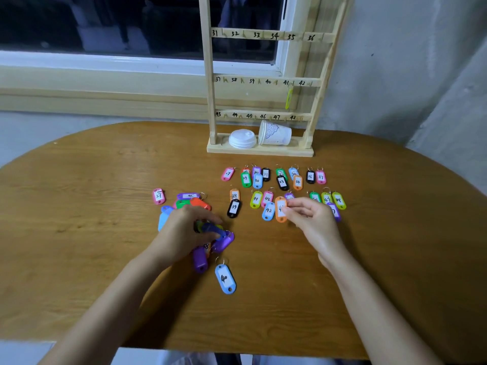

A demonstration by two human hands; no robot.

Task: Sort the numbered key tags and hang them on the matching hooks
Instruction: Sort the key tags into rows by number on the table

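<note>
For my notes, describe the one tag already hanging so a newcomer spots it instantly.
Find the wooden rack standing at the far edge of the table, by the window. On its middle rail, numbered 37 to 42, a yellow-green tag hangs beside the 41 mark. It is the only tag on the rack.

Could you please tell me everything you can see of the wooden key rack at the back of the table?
The rack is a pale wooden frame standing upright at the table's far edge, before the window. Three rails show, hand-numbered 31–36, 37–42 and 43–48, each number beside a small hook; its top runs out of view. One yellow-green tag hangs near 41. Its base holds stacked white lids and a tipped paper cup.
</note>
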